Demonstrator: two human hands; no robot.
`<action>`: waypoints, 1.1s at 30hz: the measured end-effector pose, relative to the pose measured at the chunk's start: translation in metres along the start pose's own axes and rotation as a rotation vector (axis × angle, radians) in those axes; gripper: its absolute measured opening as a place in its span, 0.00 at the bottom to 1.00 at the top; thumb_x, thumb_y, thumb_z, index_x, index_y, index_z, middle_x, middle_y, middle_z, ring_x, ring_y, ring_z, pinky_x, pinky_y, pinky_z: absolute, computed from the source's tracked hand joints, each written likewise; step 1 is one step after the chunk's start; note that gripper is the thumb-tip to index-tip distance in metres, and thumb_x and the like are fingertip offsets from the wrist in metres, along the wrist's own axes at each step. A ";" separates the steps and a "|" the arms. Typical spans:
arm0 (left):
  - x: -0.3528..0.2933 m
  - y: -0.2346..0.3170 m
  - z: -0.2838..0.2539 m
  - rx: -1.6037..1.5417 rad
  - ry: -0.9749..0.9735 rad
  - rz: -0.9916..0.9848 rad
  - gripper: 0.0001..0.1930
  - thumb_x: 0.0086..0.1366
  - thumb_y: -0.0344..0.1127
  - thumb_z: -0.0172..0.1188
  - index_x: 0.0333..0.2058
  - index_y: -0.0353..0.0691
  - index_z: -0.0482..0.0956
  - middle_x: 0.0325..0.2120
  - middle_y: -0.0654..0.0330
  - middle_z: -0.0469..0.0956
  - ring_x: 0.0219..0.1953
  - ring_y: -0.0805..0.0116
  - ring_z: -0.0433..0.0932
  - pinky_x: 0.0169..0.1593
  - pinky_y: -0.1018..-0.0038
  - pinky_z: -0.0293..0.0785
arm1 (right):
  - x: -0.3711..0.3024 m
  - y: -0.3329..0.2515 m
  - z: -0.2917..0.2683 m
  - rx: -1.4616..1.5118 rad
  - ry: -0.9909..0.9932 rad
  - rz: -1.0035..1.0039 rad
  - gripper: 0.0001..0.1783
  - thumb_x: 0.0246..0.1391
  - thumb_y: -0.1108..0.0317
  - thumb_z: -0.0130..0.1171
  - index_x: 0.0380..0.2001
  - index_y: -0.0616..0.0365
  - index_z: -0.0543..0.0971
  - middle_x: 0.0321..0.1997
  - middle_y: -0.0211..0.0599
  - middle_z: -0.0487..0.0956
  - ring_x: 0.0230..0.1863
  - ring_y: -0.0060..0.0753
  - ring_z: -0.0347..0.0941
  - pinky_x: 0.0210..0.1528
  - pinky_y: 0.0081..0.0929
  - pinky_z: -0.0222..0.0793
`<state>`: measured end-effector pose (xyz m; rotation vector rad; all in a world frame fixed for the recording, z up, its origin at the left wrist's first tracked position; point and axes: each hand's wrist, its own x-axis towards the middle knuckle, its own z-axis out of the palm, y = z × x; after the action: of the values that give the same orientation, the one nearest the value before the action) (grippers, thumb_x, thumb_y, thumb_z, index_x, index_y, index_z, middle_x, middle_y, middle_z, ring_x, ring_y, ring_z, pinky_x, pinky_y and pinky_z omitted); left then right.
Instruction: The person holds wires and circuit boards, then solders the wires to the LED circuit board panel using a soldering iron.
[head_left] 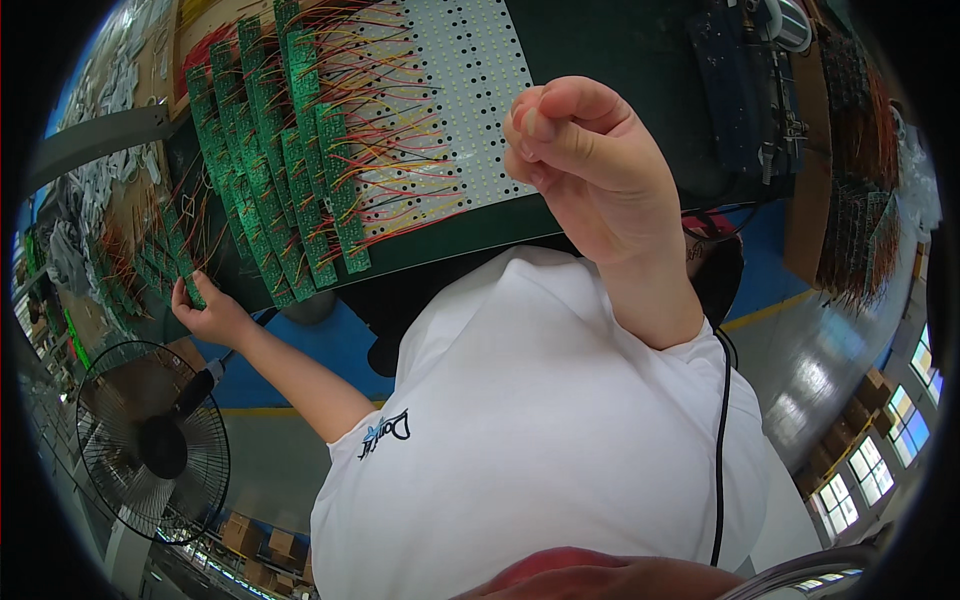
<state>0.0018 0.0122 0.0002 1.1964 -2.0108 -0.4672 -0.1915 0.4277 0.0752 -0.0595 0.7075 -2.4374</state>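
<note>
My left hand (212, 317) is at the table's left edge, its thumb and fingers closed on the near end of a green circuit board (176, 243) with thin wires. Over the table my right hand (600, 165) is raised, thumb and fingertips pinched together. Anything between those fingertips is too small or hidden to make out. Between the hands lie rows of long green circuit board strips (262, 150), slightly overlapping. Red, yellow and black wires (385, 150) run from them across a white panel (480, 70) dotted with black holes and small pale dots.
A black caged fan (155, 445) stands at the lower left, near my left forearm. More wired boards (865, 230) hang beside a cardboard sheet (808, 215) at the right. On the dark green table (610, 40), a dark device (735, 100) sits at the far right.
</note>
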 end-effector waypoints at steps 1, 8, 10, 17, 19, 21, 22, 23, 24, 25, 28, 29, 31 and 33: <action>-0.001 0.003 0.002 -0.008 0.004 0.002 0.21 0.66 0.46 0.65 0.51 0.38 0.78 0.52 0.54 0.76 0.57 0.59 0.73 0.59 0.62 0.71 | 0.001 0.000 0.003 0.006 -0.001 0.009 0.07 0.53 0.77 0.71 0.35 0.55 0.86 0.35 0.34 0.86 0.34 0.20 0.78 0.31 0.18 0.67; -0.003 0.002 0.005 -0.041 0.021 -0.010 0.20 0.65 0.44 0.65 0.50 0.37 0.79 0.51 0.54 0.77 0.56 0.60 0.74 0.59 0.63 0.70 | -0.003 0.000 0.017 0.004 -0.072 0.057 0.07 0.57 0.78 0.67 0.38 0.57 0.81 0.35 0.31 0.82 0.37 0.20 0.78 0.36 0.17 0.71; -0.001 0.001 0.005 -0.055 0.022 -0.008 0.20 0.65 0.44 0.66 0.50 0.37 0.79 0.51 0.54 0.77 0.56 0.60 0.74 0.59 0.64 0.71 | -0.005 0.000 0.024 -0.092 -0.076 0.057 0.06 0.60 0.74 0.65 0.35 0.51 0.78 0.35 0.28 0.79 0.34 0.21 0.72 0.34 0.19 0.64; -0.002 0.002 0.003 -0.024 0.033 0.021 0.20 0.65 0.43 0.66 0.49 0.36 0.79 0.50 0.54 0.77 0.55 0.60 0.75 0.58 0.65 0.72 | -0.007 0.001 0.036 -0.213 -0.136 0.019 0.10 0.61 0.68 0.65 0.32 0.46 0.71 0.34 0.26 0.74 0.32 0.20 0.66 0.32 0.19 0.56; -0.002 0.002 0.004 -0.027 0.035 0.015 0.20 0.65 0.43 0.66 0.49 0.36 0.79 0.50 0.54 0.77 0.55 0.60 0.75 0.58 0.65 0.72 | -0.010 0.000 0.040 -0.216 -0.118 0.020 0.11 0.61 0.69 0.66 0.32 0.46 0.71 0.33 0.26 0.74 0.32 0.19 0.65 0.32 0.18 0.56; -0.002 0.002 0.005 -0.029 0.035 0.012 0.20 0.65 0.44 0.66 0.49 0.36 0.79 0.50 0.54 0.77 0.55 0.60 0.75 0.58 0.65 0.71 | -0.011 -0.001 0.043 -0.218 -0.099 0.020 0.12 0.60 0.69 0.66 0.32 0.46 0.71 0.33 0.26 0.73 0.32 0.19 0.65 0.33 0.18 0.56; -0.002 0.002 0.004 -0.033 0.036 0.014 0.20 0.65 0.44 0.66 0.49 0.36 0.79 0.50 0.54 0.77 0.55 0.60 0.75 0.58 0.65 0.72 | -0.010 -0.001 0.044 -0.239 -0.110 0.013 0.12 0.60 0.70 0.66 0.32 0.46 0.70 0.33 0.26 0.73 0.32 0.19 0.65 0.33 0.17 0.56; -0.002 0.002 0.005 -0.037 0.036 0.015 0.20 0.65 0.44 0.66 0.49 0.36 0.79 0.50 0.54 0.77 0.55 0.60 0.75 0.58 0.65 0.72 | -0.010 -0.002 0.044 -0.260 -0.121 0.006 0.13 0.59 0.71 0.66 0.31 0.46 0.70 0.32 0.26 0.73 0.32 0.19 0.65 0.33 0.17 0.56; -0.003 0.002 0.005 -0.036 0.035 0.015 0.20 0.65 0.44 0.66 0.49 0.36 0.79 0.50 0.54 0.77 0.55 0.60 0.75 0.58 0.65 0.72 | -0.011 -0.002 0.044 -0.260 -0.120 0.007 0.13 0.59 0.71 0.66 0.31 0.46 0.70 0.32 0.26 0.73 0.32 0.19 0.65 0.33 0.17 0.56; -0.002 0.001 0.006 -0.042 0.033 0.014 0.20 0.65 0.44 0.66 0.49 0.36 0.79 0.50 0.54 0.77 0.55 0.60 0.75 0.58 0.65 0.72 | -0.011 -0.001 0.045 -0.236 -0.123 0.013 0.13 0.59 0.71 0.66 0.31 0.46 0.70 0.32 0.26 0.72 0.32 0.19 0.64 0.33 0.17 0.56; -0.002 0.002 0.008 -0.044 0.030 -0.002 0.20 0.65 0.44 0.66 0.50 0.36 0.79 0.50 0.54 0.77 0.55 0.60 0.75 0.57 0.65 0.72 | -0.009 0.002 0.047 -0.253 -0.106 -0.003 0.14 0.58 0.72 0.67 0.31 0.46 0.69 0.32 0.26 0.72 0.33 0.20 0.65 0.34 0.17 0.57; -0.002 0.002 0.008 -0.037 0.031 -0.017 0.20 0.65 0.44 0.66 0.50 0.36 0.78 0.50 0.53 0.77 0.55 0.60 0.75 0.57 0.65 0.72 | -0.009 0.003 0.047 -0.293 -0.088 -0.024 0.14 0.57 0.71 0.68 0.32 0.47 0.69 0.32 0.26 0.72 0.33 0.20 0.65 0.34 0.17 0.58; -0.001 -0.004 0.008 -0.037 0.023 -0.006 0.21 0.66 0.45 0.65 0.50 0.37 0.78 0.50 0.53 0.76 0.55 0.60 0.74 0.56 0.65 0.72 | -0.009 0.006 0.047 -0.284 -0.081 -0.026 0.13 0.58 0.72 0.67 0.33 0.48 0.70 0.32 0.28 0.72 0.33 0.21 0.66 0.35 0.18 0.59; -0.001 -0.008 0.004 -0.029 0.021 0.006 0.21 0.66 0.47 0.65 0.50 0.38 0.78 0.51 0.53 0.75 0.55 0.60 0.74 0.55 0.64 0.72 | -0.008 0.009 0.046 -0.267 -0.080 -0.022 0.11 0.58 0.72 0.66 0.35 0.49 0.71 0.33 0.29 0.73 0.34 0.21 0.66 0.36 0.18 0.60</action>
<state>0.0041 0.0089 -0.0077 1.1726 -1.9828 -0.4768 -0.1707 0.4043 0.1116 -0.2692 0.9958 -2.3320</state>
